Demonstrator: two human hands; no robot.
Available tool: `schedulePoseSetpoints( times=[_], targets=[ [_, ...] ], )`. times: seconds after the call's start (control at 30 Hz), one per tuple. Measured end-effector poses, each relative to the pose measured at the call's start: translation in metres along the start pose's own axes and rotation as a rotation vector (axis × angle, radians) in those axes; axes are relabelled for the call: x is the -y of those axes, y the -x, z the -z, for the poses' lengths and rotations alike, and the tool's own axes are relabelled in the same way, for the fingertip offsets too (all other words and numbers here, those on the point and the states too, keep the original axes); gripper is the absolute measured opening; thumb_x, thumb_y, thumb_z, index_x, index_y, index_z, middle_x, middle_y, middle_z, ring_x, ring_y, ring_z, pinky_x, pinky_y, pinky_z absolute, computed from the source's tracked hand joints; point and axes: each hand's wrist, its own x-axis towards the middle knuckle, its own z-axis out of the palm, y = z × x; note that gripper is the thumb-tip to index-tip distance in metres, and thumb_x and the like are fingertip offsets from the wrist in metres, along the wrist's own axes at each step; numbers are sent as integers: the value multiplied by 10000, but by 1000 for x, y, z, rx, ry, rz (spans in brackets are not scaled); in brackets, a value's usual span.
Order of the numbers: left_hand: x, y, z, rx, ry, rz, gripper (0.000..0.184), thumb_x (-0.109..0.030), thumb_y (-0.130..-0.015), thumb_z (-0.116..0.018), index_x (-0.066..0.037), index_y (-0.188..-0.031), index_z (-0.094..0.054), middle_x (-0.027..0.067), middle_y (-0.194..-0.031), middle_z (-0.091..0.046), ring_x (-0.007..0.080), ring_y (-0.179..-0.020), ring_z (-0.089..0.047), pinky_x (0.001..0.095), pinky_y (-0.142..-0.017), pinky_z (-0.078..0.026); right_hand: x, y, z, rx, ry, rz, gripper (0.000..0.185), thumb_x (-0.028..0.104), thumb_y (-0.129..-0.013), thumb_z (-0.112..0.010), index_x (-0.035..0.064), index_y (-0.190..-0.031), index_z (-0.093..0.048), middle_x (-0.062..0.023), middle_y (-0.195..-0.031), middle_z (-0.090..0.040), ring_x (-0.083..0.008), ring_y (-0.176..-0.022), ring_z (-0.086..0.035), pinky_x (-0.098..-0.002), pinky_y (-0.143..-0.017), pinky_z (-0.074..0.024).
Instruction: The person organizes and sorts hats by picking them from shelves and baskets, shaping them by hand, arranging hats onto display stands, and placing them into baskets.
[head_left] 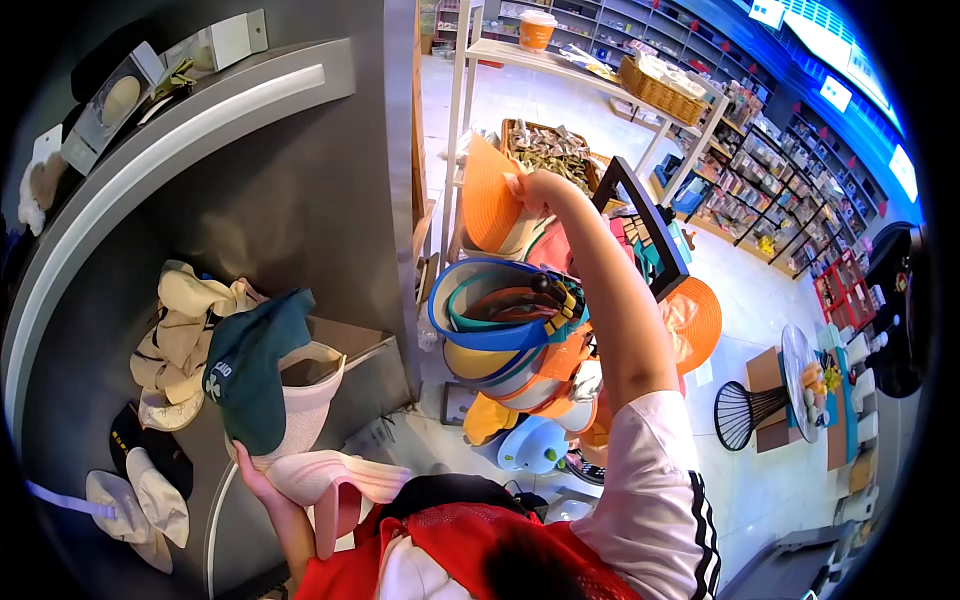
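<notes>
My right hand [540,192] reaches far forward, its fingers pinched on the edge of an orange sun visor [488,195] that stands up from a rack of hats. Below it are nested visors, with a blue-rimmed one [500,340] at the front. At the lower left, my left hand [262,480] grips a pale pink hat [305,415] from below; some fingers are hidden behind it. A dark green cap [255,375] rests against that hat. A pink visor [345,478] hangs beside the same hand, and I cannot tell whether the hand holds it too.
Beige caps [175,350] and white caps [140,500] sit in the grey curved display unit [290,150] at left. A white shelf [590,70] holds an orange cup [537,32] and a wicker basket [660,92]. A black frame [650,225] stands beside my right arm.
</notes>
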Motion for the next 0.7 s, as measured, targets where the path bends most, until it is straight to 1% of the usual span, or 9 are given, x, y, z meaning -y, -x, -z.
schedulePoseSetpoints(
  times=[0.03, 0.13, 0.33, 0.4, 0.43, 0.5, 0.53, 0.67, 0.7],
  targets=[
    [0, 2, 0, 8, -9, 5, 541, -429, -831, -415, -33, -1198, -376, 111, -1164, -460, 281, -1026, -475, 373, -854, -397, 11, 17, 1, -50, 33, 41, 386, 408, -775, -508, 29, -843, -524, -90, -656, -504, -214, -548, -521, -332, -520, -445],
    [-3, 4, 0, -2, -28, 45, 546, -431, -829, -417, -22, -1189, -385, 112, -1159, -465, 284, -1005, -489, 379, -838, -414, 26, 12, -2, -176, -758, -283, 479, 321, -757, -575, -25, -1072, -469, -140, -1022, -535, -242, -809, -553, -335, -699, -436],
    [-9, -18, 33, 59, 4, -146, 508, -399, -836, -422, -21, -1175, -398, 104, -1131, -485, 274, -978, -509, 380, -810, -437, 19, -56, -32, -222, -1733, 356, 237, 217, -814, -451, 17, -930, -503, -121, -854, -526, -244, -775, -515, -407, -678, -435],
    [-18, -28, 44, 70, 67, -173, 488, -394, -847, -394, -25, -1166, -406, 104, -1115, -495, 267, -975, -512, 381, -810, -435, 58, 37, -8, -373, -1647, 238, 249, 187, -814, -386, 47, -984, -502, -121, -901, -538, -268, -816, -523, -441, -732, -441],
    [-25, -31, 47, 89, 91, -154, 486, -395, -849, -386, -28, -1167, -406, 105, -1114, -495, 267, -978, -511, 382, -811, -433, 66, 51, 1, -298, -1845, 292, 93, 123, -783, -501, 84, -701, -517, -23, -602, -488, -141, -528, -476, -259, -473, -431],
    [-39, -33, 59, 130, 124, -83, 483, -398, -853, -369, -35, -1170, -406, 108, -1111, -496, 268, -983, -508, 383, -813, -429, 100, 124, 9, -230, -1720, 353, 47, 117, -785, -526, 90, -748, -517, -15, -614, -506, -120, -541, -488, -236, -484, -434],
    [-42, -47, 80, 131, 90, -107, 495, -418, -855, -342, -47, -1177, -406, 114, -1121, -491, 275, -999, -496, 395, -818, -423, 62, 89, 13, -343, -1537, 444, 234, 195, -874, -385, 42, -1017, -489, -76, -874, -544, -195, -790, -525, -340, -727, -450],
    [-65, -59, 90, 11, 185, -91, 531, -449, -859, -280, -52, -1193, -396, 127, -1152, -471, 289, -1013, -483, 415, -841, -404, 83, 213, -55, -609, -1003, 739, 229, 105, -829, -451, 5, -1030, -496, -71, -900, -545, -146, -811, -526, -251, -663, -449],
    [-72, -64, 94, 57, 178, -77, 537, -451, -859, -276, -48, -1194, -393, 128, -1154, -470, 293, -1012, -483, 415, -845, -401, 81, 227, -83, -490, -1001, 594, 207, 107, -825, -447, 9, -995, -515, -74, -889, -544, -148, -830, -516, -259, -704, -430]
  ],
)
